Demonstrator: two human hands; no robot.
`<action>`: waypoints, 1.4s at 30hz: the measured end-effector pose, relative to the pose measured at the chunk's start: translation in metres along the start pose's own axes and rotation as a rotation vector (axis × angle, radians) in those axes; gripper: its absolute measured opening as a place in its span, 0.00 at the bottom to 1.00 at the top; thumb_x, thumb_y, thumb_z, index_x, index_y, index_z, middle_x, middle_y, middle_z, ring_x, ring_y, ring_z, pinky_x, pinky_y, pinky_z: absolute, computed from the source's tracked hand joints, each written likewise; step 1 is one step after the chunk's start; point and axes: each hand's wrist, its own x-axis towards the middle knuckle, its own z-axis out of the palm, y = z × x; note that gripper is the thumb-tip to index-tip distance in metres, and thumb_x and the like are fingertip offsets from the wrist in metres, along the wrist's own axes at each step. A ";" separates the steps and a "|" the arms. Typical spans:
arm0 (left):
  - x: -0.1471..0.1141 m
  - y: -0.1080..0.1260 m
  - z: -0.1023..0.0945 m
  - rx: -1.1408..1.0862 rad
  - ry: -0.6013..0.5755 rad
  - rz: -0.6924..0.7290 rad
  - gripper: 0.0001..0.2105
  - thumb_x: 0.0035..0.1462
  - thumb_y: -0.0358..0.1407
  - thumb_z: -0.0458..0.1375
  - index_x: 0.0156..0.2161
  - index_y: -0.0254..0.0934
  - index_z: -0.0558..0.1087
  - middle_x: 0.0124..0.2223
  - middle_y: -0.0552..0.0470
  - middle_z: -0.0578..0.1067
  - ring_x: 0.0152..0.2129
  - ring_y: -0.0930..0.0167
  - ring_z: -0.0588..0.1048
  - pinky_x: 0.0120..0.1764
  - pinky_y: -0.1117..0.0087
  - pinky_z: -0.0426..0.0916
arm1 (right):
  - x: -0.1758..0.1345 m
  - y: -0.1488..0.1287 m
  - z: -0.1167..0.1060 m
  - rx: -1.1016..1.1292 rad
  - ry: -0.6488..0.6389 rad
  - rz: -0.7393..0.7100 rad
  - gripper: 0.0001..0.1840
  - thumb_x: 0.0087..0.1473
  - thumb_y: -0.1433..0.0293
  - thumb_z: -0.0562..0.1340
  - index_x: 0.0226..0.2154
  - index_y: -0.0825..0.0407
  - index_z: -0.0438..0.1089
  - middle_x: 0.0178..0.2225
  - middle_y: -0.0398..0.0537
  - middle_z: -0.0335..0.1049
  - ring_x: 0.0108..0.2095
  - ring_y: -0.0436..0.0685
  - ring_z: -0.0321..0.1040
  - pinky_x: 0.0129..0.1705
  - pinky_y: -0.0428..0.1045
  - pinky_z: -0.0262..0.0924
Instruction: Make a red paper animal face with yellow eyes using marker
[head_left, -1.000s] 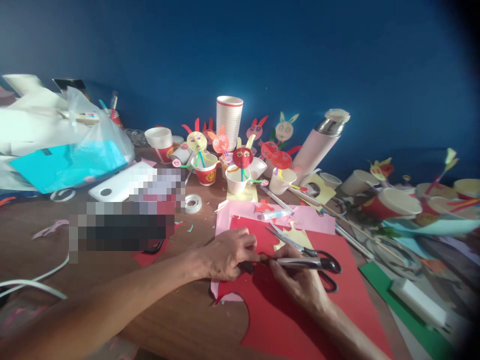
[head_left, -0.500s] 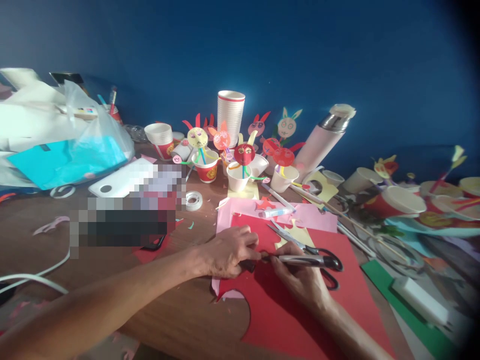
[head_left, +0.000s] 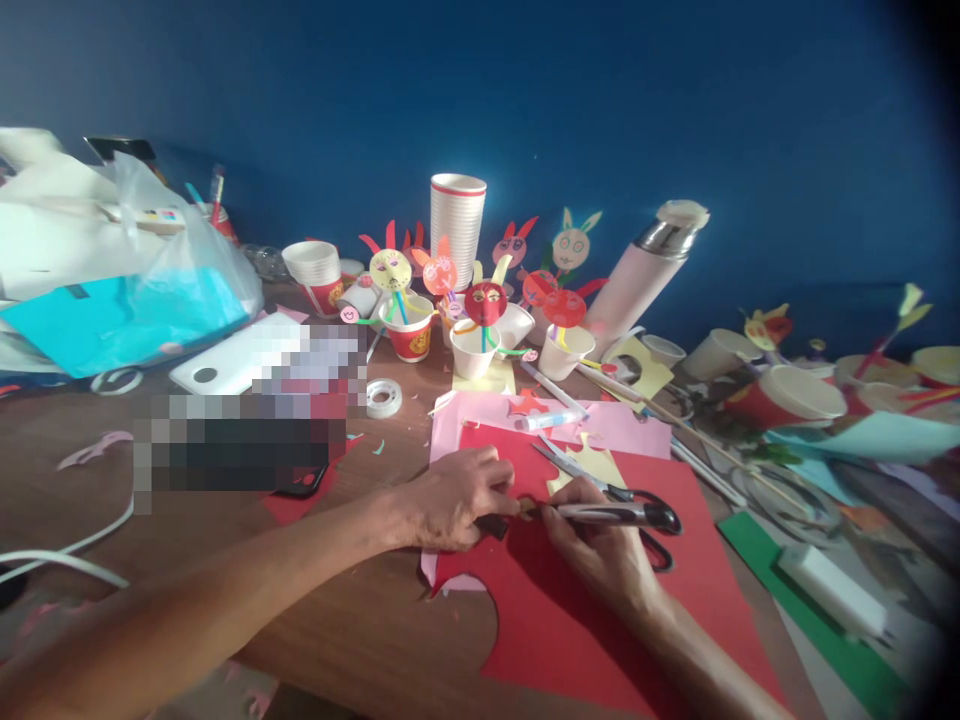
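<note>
My right hand (head_left: 604,550) is closed round a utility knife (head_left: 615,514) with a silver-grey body and black butt, its front end pointing left. My left hand (head_left: 454,500) is closed, palm down, over a small dark object (head_left: 491,526); its kind is hidden by the fingers. A small brownish bit (head_left: 528,508) shows between the two hands, too blurred to name. Both hands are above a red paper sheet (head_left: 637,640) with curved cut-outs along its left edge. Scissors (head_left: 652,553) with black handles lie just behind the knife, partly covered by it.
Pink paper (head_left: 637,430) and a marker (head_left: 551,420) lie beyond the red sheet. Paper cups (head_left: 474,352) with paper-face figures stand behind, beside a leaning thermos (head_left: 637,280). A tape roll (head_left: 384,398) sits left; a green strip (head_left: 810,600) and white charger (head_left: 832,590) lie right.
The view has shifted slightly. Both hands stay close together with the same holds, and a little more of the dark object and brownish bit shows between them.
</note>
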 end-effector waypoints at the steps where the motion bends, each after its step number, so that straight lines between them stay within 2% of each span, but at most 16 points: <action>1: 0.000 0.000 0.000 -0.002 0.001 -0.002 0.14 0.49 0.26 0.60 0.43 0.37 0.75 0.38 0.48 0.69 0.35 0.64 0.66 0.36 0.66 0.63 | 0.000 0.001 0.000 0.006 0.001 0.003 0.10 0.55 0.66 0.58 0.24 0.50 0.63 0.16 0.37 0.61 0.16 0.49 0.57 0.19 0.44 0.53; 10: 0.000 0.001 -0.001 -0.005 0.018 0.000 0.12 0.53 0.27 0.58 0.44 0.39 0.75 0.38 0.48 0.69 0.34 0.64 0.65 0.36 0.66 0.63 | -0.002 0.004 -0.001 0.031 -0.004 0.018 0.10 0.55 0.67 0.57 0.23 0.50 0.62 0.16 0.36 0.57 0.16 0.48 0.54 0.17 0.43 0.49; 23: 0.000 0.001 -0.001 -0.010 0.032 0.006 0.10 0.55 0.29 0.57 0.43 0.37 0.75 0.37 0.48 0.69 0.33 0.65 0.65 0.36 0.66 0.62 | -0.003 0.008 0.000 0.024 -0.014 0.006 0.12 0.56 0.66 0.57 0.23 0.50 0.60 0.16 0.35 0.55 0.16 0.47 0.53 0.18 0.43 0.49; 30: 0.000 0.000 0.000 -0.008 0.032 0.011 0.10 0.54 0.28 0.58 0.42 0.37 0.74 0.38 0.48 0.70 0.33 0.65 0.65 0.38 0.64 0.63 | -0.006 0.007 -0.001 0.051 -0.020 0.034 0.10 0.55 0.66 0.58 0.24 0.49 0.61 0.17 0.35 0.56 0.16 0.48 0.55 0.18 0.43 0.51; 36: -0.001 -0.001 0.003 -0.026 0.039 0.005 0.12 0.52 0.27 0.58 0.42 0.38 0.74 0.38 0.48 0.69 0.34 0.65 0.65 0.36 0.65 0.63 | -0.006 0.009 -0.001 0.139 0.029 0.075 0.08 0.55 0.67 0.59 0.26 0.49 0.63 0.16 0.34 0.57 0.14 0.46 0.53 0.15 0.42 0.49; 42: -0.001 -0.001 0.003 -0.045 0.051 -0.003 0.10 0.53 0.27 0.59 0.40 0.37 0.75 0.39 0.48 0.69 0.34 0.65 0.65 0.37 0.65 0.63 | -0.005 0.005 -0.001 0.116 0.016 0.036 0.08 0.54 0.67 0.60 0.26 0.50 0.63 0.16 0.36 0.60 0.15 0.47 0.57 0.17 0.42 0.53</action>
